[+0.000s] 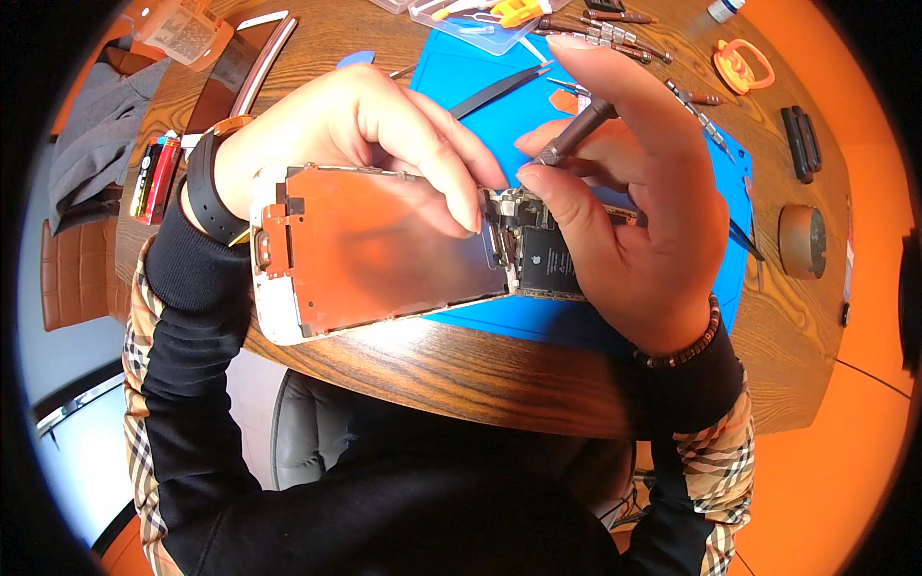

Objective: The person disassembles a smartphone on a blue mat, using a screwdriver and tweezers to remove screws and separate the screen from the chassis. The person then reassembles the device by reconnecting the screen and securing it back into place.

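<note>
Clock directions taken from the joint of the opened phone. At 9 o'clock, a red cylinder (165, 169) on the wooden surface (423, 374). At 10, a translucent orange container (184, 36), labelled—contents cannot be made out. Near it, a dark flat device (233, 72) with a pale edge.

Left hand (379, 125): fingers curled over the upper edge of the screen panel (375, 254), gripping it. Panel white-rimmed, its shiny back facing up, reflecting orange.

At 12, a clear tray (499, 43) holding a yellow tool (520, 12) and small pale pieces; below it, black tweezers (499, 91) on the blue mat (451, 67).

Phone body (523, 216) stands open just right of the panel, joined at the middle—black battery (549, 264) seated inside.

Right hand (643, 192): thumb and fingers pinching a brown screwdriver (578, 132) upright over the phone body's top end; tip hidden.

At 2, an orange ring-handled tool (742, 67). At 3, a round brown container (802, 242); its contents unclear.
</note>
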Tool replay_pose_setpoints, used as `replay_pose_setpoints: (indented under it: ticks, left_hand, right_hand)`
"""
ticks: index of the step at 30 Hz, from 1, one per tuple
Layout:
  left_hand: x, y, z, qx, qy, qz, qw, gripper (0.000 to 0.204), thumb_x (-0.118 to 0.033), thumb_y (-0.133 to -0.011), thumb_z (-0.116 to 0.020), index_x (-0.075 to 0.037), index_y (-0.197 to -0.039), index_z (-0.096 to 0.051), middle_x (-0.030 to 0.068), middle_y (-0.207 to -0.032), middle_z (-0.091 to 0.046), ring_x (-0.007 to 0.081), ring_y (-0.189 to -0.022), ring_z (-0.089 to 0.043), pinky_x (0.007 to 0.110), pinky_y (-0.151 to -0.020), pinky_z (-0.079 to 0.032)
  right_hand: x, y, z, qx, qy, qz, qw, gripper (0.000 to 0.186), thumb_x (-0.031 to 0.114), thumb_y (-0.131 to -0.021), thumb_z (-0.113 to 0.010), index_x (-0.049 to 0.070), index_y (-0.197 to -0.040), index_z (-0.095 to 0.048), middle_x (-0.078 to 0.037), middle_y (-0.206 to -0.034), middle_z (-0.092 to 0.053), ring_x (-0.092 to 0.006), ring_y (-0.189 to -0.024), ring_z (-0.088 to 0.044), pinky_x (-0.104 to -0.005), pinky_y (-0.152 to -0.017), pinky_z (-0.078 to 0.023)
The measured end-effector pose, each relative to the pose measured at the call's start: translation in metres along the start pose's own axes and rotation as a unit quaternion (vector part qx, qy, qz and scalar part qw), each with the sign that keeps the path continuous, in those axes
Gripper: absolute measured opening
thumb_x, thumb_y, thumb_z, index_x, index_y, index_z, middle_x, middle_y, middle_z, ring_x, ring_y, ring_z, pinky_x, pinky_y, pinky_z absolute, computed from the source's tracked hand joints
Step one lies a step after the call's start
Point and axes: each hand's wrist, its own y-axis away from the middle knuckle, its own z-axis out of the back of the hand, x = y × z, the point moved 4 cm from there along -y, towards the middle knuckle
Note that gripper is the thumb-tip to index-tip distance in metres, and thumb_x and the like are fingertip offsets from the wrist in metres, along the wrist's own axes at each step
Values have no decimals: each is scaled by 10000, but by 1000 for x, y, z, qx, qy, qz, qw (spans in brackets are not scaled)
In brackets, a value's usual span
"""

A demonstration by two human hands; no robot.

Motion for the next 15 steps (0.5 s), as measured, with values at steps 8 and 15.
replay_pose_setpoints:
  ticks: [8,15]
  left_hand:
    - [0,-1,1,4,5,-17,1000,142,-55,-955,-824,-32,-1088,-865,177,-1224,-790,207,-1087,-767,322,-951,-603]
    - [0,-1,1,-2,-2,-10,1000,145,-55,-945,-834,-38,-1085,-866,157,-1211,-798,195,-1068,-768,313,-938,-604]
  right_hand:
    - [-3,3,-1,5,-19,1,1000,639,-105,-920,-796,-40,-1489,-514,-140,-1480,-669,-190,-1061,-775,-322,-912,-659]
    - [-1,2,0,16,-2,8,1000,624,-110,-923,-789,-33,-1487,-533,-132,-1414,-711,-180,-1064,-771,-325,-927,-655]
